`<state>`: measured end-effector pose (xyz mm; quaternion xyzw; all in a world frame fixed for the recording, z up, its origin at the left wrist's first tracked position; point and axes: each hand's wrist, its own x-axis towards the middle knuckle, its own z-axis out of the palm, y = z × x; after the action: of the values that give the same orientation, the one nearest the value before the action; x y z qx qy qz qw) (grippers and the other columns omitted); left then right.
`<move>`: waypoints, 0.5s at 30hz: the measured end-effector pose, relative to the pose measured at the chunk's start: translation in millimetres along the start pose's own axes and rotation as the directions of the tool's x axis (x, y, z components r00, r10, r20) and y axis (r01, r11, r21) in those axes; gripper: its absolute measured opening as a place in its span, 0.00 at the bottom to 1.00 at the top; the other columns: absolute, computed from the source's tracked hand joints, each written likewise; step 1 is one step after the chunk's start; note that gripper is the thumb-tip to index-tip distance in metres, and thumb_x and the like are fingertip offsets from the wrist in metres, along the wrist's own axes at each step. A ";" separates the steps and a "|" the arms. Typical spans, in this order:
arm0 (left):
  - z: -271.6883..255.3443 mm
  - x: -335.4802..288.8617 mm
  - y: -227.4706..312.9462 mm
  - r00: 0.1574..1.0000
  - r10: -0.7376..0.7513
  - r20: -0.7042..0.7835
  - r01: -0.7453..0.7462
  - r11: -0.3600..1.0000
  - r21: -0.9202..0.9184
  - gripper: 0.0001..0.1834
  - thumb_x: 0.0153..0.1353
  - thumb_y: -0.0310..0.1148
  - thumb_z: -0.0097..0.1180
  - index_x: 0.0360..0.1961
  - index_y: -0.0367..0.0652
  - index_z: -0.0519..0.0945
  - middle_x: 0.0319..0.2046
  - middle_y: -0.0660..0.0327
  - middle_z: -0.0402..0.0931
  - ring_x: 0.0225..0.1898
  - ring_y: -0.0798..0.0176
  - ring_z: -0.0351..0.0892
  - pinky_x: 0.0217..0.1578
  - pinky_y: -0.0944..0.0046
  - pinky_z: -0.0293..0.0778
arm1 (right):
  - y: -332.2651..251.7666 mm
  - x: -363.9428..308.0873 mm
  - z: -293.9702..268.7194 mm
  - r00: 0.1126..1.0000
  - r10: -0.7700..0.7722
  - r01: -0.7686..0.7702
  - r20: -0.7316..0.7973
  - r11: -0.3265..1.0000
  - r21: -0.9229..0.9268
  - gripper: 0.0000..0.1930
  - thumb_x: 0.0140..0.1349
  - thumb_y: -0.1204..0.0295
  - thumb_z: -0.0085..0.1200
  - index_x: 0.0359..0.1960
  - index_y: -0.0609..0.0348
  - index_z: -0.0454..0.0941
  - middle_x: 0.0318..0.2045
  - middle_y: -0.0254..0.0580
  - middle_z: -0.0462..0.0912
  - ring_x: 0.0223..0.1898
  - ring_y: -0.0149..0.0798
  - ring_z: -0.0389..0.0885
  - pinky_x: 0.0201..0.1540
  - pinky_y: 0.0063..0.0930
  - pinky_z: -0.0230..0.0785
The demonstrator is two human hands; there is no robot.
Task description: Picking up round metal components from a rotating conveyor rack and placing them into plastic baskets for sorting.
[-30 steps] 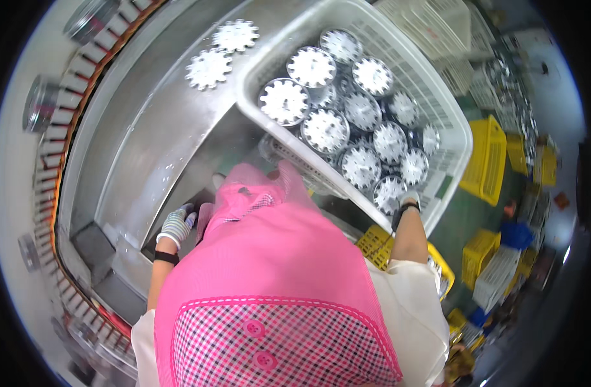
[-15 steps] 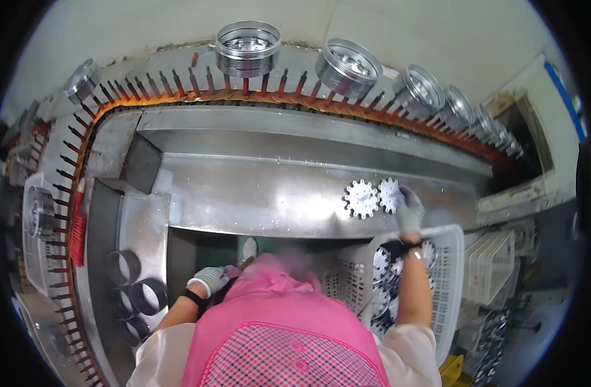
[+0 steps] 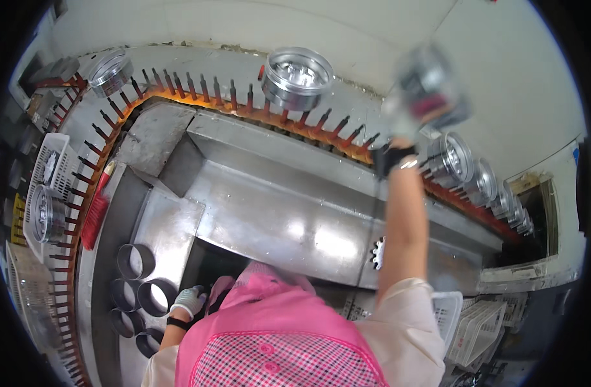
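Note:
My right arm reaches far forward over the conveyor. The gloved right hand, blurred by motion, is closed on a shiny metal drum lifted above the spindle line; the drum is smeared too, with a reddish patch low on it. Under that forearm, a white toothed disc lies on the steel worktop, partly hidden by the arm. My left hand, in a striped glove, is low by my apron, beside a dark ring. Its fingertips are hidden, so its grip does not show.
Curving round the steel worktop is a conveyor of upright spindles, several bearing metal drums. More dark rings stand at left, near a red brush. A white basket is partly hidden at lower right.
My right hand has moved from the toothed discs on the worktop up over the conveyor and now holds a metal drum. The view has turned, and my left hand is closer to the dark rings.

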<state>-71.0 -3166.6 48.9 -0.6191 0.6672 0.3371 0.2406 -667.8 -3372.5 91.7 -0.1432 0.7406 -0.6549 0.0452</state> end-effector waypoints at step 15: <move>10.4 145.0 162.5 0.678 0.656 0.331 -0.734 0.629 0.258 0.19 0.59 0.38 0.47 0.50 0.42 0.72 0.42 0.44 0.75 0.45 0.42 0.73 0.47 0.52 0.69 | -84.2 -96.3 -516.3 0.776 -0.600 0.178 0.194 -0.087 -0.980 0.09 0.53 0.76 0.49 0.37 0.58 0.75 0.35 0.53 0.77 0.34 0.49 0.77 0.31 0.36 0.69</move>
<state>-249.6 -3254.1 -40.4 -0.2163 0.8767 0.3337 0.2706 -694.4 -2860.7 234.1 -0.2416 0.8938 0.0336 -0.3764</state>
